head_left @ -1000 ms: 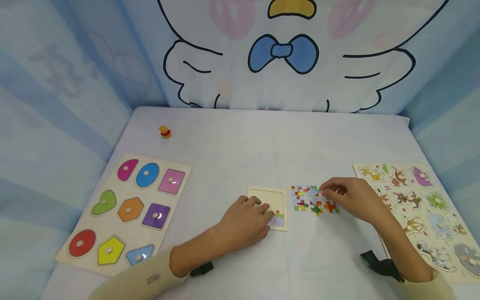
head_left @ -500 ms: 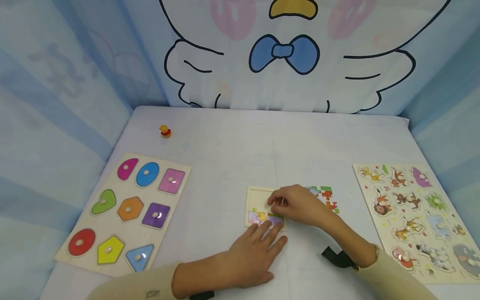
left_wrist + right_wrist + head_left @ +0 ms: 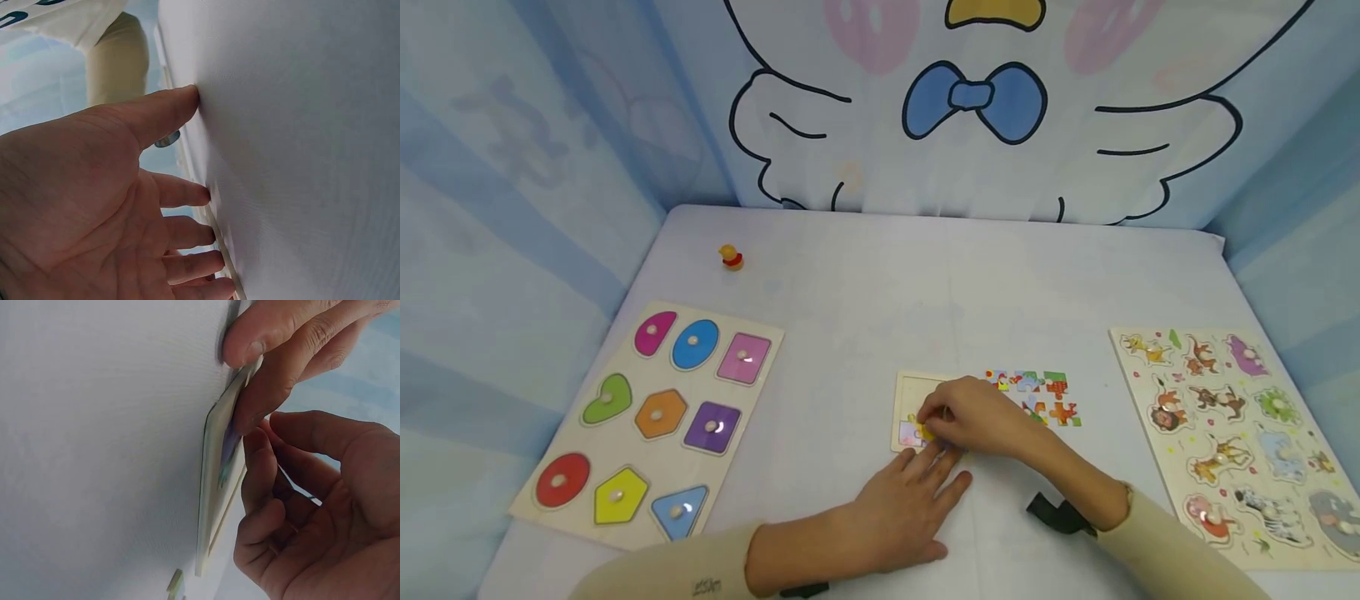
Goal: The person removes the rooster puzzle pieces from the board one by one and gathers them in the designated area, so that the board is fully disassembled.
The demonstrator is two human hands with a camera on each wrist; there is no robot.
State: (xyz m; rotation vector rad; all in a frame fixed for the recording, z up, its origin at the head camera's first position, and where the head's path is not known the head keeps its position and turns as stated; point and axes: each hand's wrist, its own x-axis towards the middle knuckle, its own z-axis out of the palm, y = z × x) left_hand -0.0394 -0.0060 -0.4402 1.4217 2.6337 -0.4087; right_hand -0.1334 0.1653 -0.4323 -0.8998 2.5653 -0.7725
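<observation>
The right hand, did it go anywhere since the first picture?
Yes. In the head view, the right hand has moved leftward, farther from the animal board, and is now over the wooden frame.

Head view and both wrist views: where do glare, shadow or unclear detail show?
Head view: small bright glints on the purple square and the blue triangle; left wrist view: a soft shadow on the white cloth beside the left hand; right wrist view: the puzzle frame seen nearly edge-on, its picture hard to make out.
</observation>
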